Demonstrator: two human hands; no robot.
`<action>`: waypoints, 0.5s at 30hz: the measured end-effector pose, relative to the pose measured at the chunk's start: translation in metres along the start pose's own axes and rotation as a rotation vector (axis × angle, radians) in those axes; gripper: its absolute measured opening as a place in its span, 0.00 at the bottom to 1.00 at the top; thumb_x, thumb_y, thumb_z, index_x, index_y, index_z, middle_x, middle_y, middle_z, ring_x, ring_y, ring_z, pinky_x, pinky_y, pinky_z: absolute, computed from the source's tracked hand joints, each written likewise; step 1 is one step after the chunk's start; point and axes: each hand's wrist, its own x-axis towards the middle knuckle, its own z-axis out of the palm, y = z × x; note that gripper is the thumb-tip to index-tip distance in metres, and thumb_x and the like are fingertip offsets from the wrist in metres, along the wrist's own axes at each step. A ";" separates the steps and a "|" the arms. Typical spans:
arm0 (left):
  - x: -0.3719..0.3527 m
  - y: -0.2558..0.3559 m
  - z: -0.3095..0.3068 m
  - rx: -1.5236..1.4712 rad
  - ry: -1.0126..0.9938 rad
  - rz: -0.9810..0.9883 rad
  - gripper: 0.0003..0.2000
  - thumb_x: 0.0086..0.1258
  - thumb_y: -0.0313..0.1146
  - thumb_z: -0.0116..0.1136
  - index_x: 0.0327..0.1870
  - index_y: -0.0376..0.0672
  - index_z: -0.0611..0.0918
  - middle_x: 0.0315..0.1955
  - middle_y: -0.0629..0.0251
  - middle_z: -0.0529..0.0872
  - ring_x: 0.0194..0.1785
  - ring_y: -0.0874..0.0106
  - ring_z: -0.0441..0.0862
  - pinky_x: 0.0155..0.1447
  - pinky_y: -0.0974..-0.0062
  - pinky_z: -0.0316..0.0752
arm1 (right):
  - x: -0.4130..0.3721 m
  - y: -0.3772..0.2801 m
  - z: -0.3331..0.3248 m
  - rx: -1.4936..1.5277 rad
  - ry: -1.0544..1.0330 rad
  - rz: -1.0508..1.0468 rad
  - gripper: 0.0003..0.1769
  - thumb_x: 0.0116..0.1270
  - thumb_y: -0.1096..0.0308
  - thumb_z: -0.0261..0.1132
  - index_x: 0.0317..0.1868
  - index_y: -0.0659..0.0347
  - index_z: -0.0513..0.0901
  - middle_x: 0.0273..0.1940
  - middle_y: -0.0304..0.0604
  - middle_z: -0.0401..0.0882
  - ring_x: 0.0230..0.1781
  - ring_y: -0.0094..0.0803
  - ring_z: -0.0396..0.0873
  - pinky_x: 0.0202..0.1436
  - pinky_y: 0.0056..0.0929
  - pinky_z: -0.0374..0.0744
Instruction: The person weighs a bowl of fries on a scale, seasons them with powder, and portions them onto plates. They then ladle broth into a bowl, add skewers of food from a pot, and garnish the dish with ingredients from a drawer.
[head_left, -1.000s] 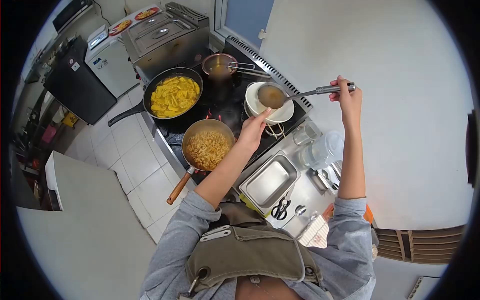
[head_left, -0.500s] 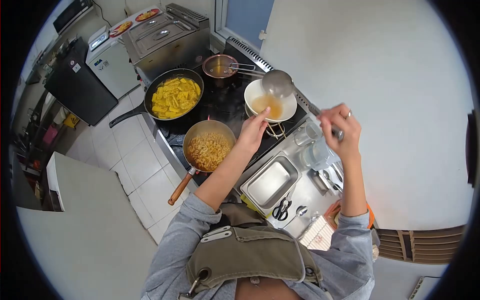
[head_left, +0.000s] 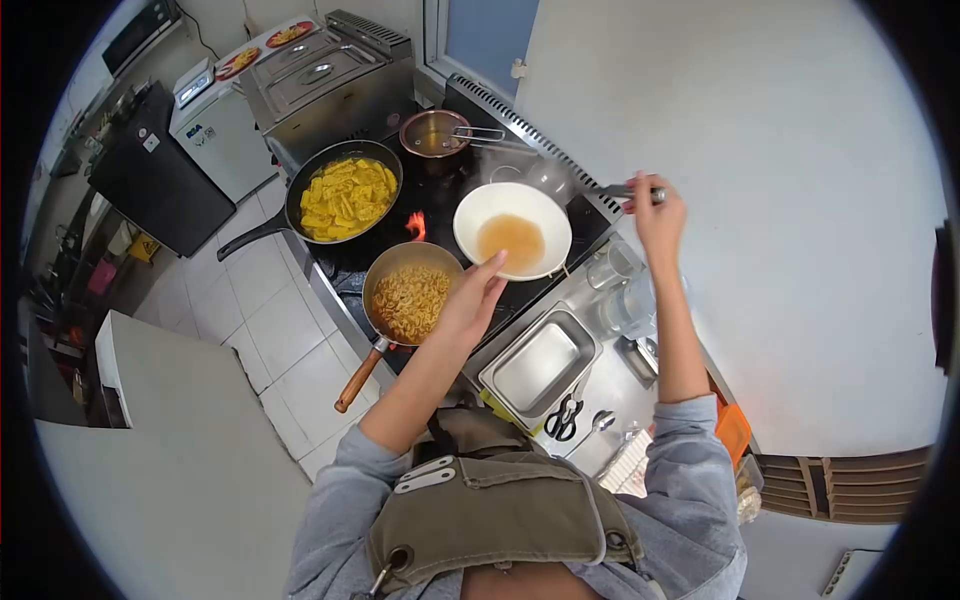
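My left hand grips the near edge of a white bowl, thumb over the rim. Cloudy light-brown broth lies in its bottom. My right hand is closed around the handle of a metal ladle. The ladle's head is blurred, just behind the bowl and above the back of the stove. Near my left wrist, a saucepan with a wooden handle holds noodles in reddish liquid.
A black frying pan with yellow pieces stands left of the saucepan. A flame burns between them and the bowl. Behind sits a small pot. Nearer me are a steel tray, scissors, a spoon and a glass.
The bowl has come left and nearer to me in my left hand, off its place by the back burner. The ladle has swung from above the bowl to behind it, and my right hand rose slightly.
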 end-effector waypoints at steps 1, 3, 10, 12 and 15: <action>-0.009 0.002 -0.004 0.002 -0.003 0.000 0.19 0.60 0.34 0.63 0.49 0.39 0.72 0.45 0.69 0.75 0.51 0.81 0.69 0.63 0.80 0.58 | -0.002 0.007 0.010 -0.004 -0.032 0.046 0.14 0.65 0.66 0.58 0.29 0.71 0.78 0.22 0.45 0.80 0.16 0.25 0.78 0.21 0.20 0.75; -0.029 0.009 -0.009 0.010 0.008 0.030 0.20 0.62 0.32 0.60 0.53 0.38 0.70 0.48 0.68 0.74 0.54 0.79 0.69 0.65 0.79 0.57 | -0.006 0.018 0.027 -0.017 -0.064 0.064 0.14 0.64 0.66 0.58 0.28 0.71 0.79 0.21 0.45 0.80 0.16 0.25 0.78 0.20 0.20 0.75; -0.085 0.016 -0.031 0.026 0.031 0.054 0.19 0.68 0.31 0.49 0.59 0.35 0.64 0.55 0.63 0.71 0.60 0.72 0.68 0.67 0.73 0.60 | 0.002 0.035 0.060 -0.164 -0.218 0.001 0.15 0.63 0.66 0.59 0.25 0.70 0.80 0.13 0.44 0.76 0.14 0.27 0.78 0.19 0.21 0.74; -0.096 0.016 -0.032 -0.001 0.040 0.076 0.20 0.67 0.29 0.52 0.58 0.35 0.65 0.54 0.63 0.72 0.59 0.73 0.68 0.66 0.74 0.61 | 0.007 0.044 0.069 -0.221 -0.277 -0.041 0.15 0.63 0.66 0.58 0.24 0.69 0.79 0.14 0.44 0.76 0.14 0.26 0.78 0.19 0.21 0.74; -0.106 0.013 -0.036 -0.025 0.056 0.114 0.21 0.65 0.27 0.53 0.58 0.33 0.65 0.54 0.62 0.72 0.59 0.74 0.69 0.66 0.75 0.61 | 0.010 0.052 0.078 -0.214 -0.281 -0.008 0.15 0.62 0.66 0.58 0.24 0.69 0.79 0.13 0.44 0.76 0.14 0.26 0.78 0.20 0.21 0.75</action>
